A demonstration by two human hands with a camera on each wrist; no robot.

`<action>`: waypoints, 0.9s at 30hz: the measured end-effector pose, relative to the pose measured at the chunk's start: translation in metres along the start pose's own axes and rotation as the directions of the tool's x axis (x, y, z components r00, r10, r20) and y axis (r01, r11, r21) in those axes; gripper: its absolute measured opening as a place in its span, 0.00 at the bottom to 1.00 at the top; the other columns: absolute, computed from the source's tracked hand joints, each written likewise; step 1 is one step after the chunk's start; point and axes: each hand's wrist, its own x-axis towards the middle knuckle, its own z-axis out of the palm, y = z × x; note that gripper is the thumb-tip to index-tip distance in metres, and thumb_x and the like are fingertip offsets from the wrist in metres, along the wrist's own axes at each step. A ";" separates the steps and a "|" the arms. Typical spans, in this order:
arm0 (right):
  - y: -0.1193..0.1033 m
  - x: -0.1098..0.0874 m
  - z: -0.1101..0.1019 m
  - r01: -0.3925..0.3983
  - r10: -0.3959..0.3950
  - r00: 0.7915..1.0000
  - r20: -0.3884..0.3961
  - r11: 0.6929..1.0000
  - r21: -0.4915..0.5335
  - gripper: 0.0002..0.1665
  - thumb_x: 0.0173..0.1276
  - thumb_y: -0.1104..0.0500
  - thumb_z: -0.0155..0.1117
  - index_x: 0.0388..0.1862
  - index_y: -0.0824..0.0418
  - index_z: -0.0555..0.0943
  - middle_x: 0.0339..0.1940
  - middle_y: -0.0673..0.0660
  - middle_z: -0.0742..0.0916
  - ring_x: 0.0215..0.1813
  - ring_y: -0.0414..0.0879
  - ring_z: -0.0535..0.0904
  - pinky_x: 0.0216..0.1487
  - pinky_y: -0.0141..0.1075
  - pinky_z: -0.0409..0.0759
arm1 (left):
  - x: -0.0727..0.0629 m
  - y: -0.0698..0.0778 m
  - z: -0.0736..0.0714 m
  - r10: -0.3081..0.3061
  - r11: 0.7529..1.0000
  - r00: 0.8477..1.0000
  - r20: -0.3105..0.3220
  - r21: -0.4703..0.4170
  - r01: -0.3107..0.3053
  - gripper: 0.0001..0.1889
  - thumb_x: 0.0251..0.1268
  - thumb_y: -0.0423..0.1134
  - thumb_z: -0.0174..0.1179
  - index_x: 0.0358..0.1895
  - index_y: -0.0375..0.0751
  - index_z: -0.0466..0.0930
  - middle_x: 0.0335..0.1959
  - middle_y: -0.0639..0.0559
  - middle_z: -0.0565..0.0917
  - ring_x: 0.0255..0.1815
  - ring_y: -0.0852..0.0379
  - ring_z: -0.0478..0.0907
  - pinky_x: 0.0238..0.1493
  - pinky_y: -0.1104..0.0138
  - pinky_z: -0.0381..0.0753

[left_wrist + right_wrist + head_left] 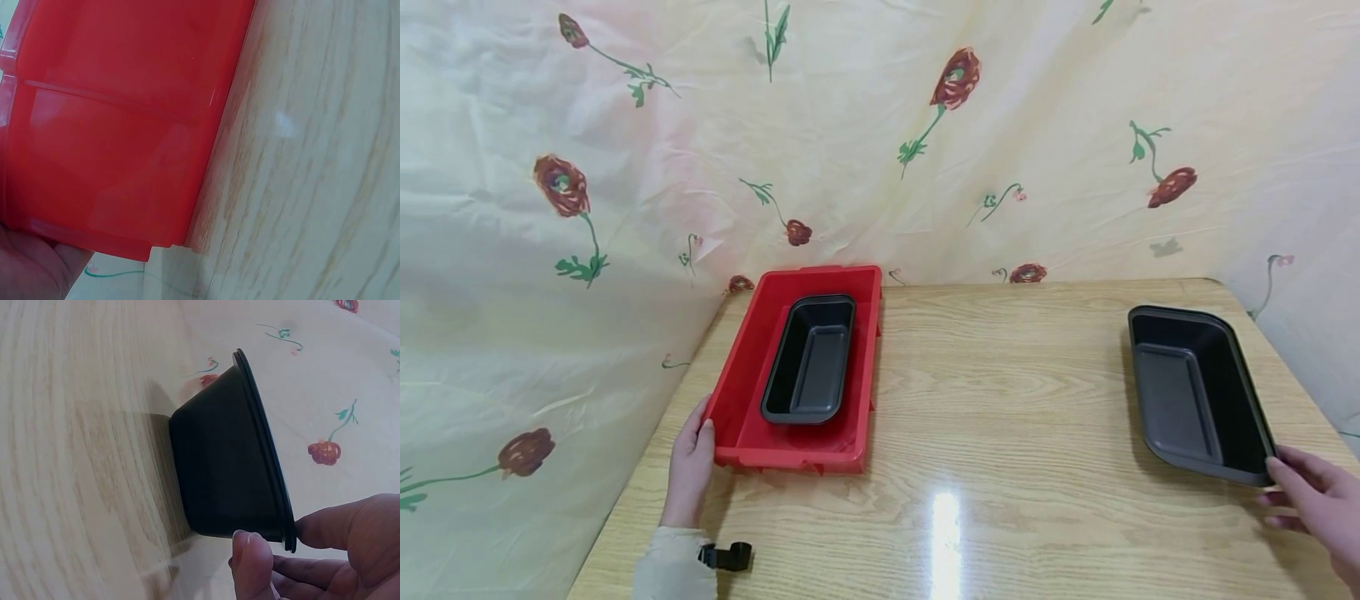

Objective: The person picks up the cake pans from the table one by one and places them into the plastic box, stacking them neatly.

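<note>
In the head view, we see the left hand [691, 454] gripping the lower left corner of the red tray [790, 460], left of centre in the frame; the left pan [820, 367] sits inside it. At right, the right hand [1318, 500] pinches the lower right corner of the right pan [1183, 404], over the table [1000, 400] and well apart from the tray. We would keep that pinch firm, since one corner gives little leverage and the pan could twist, and hold the tray steady with the other hand. In the left wrist view, we see the tray's smooth outer wall, with the hand at its lower left. In the right wrist view, fingers close on the pan's rim at lower centre; we cannot tell whether its base touches the table. We find no readable brand, label or writing anywhere.
</note>
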 end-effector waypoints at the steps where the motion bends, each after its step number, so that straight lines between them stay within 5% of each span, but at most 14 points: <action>1: 0.002 0.000 -0.001 0.007 -0.007 1.000 0.006 1.000 0.020 0.29 0.76 0.67 0.47 0.37 0.28 0.75 0.29 0.30 0.82 0.23 0.33 0.80 0.17 0.29 0.78 | 0.000 0.000 0.000 -0.001 1.000 1.000 0.000 -0.001 0.001 0.26 0.81 0.42 0.36 0.78 0.46 0.53 0.75 0.48 0.60 0.69 0.49 0.61 0.67 0.61 0.67; 5: 0.006 -0.001 -0.001 0.030 -0.036 0.999 0.039 0.991 0.131 0.31 0.76 0.69 0.45 0.38 0.30 0.79 0.29 0.34 0.84 0.23 0.34 0.81 0.17 0.29 0.78 | 0.000 0.000 0.000 -0.003 1.000 1.000 0.002 -0.020 0.003 0.26 0.81 0.41 0.36 0.78 0.46 0.52 0.75 0.47 0.58 0.70 0.48 0.60 0.67 0.64 0.66; 10: -0.003 -0.006 0.006 0.033 -0.050 0.997 0.063 0.971 0.237 0.33 0.76 0.72 0.41 0.38 0.34 0.83 0.29 0.37 0.85 0.23 0.34 0.82 0.17 0.27 0.78 | 0.001 -0.001 0.000 0.001 0.999 1.000 0.002 -0.037 -0.001 0.26 0.80 0.38 0.35 0.78 0.46 0.51 0.76 0.46 0.57 0.71 0.47 0.58 0.71 0.51 0.59; 27: -0.007 -0.007 0.008 0.025 -0.033 0.999 0.043 0.982 0.189 0.35 0.75 0.72 0.42 0.36 0.31 0.83 0.27 0.37 0.84 0.22 0.34 0.80 0.17 0.27 0.77 | 0.000 0.001 -0.001 0.002 1.000 1.000 0.004 0.000 -0.002 0.26 0.81 0.41 0.36 0.78 0.46 0.52 0.75 0.47 0.59 0.69 0.48 0.61 0.65 0.61 0.68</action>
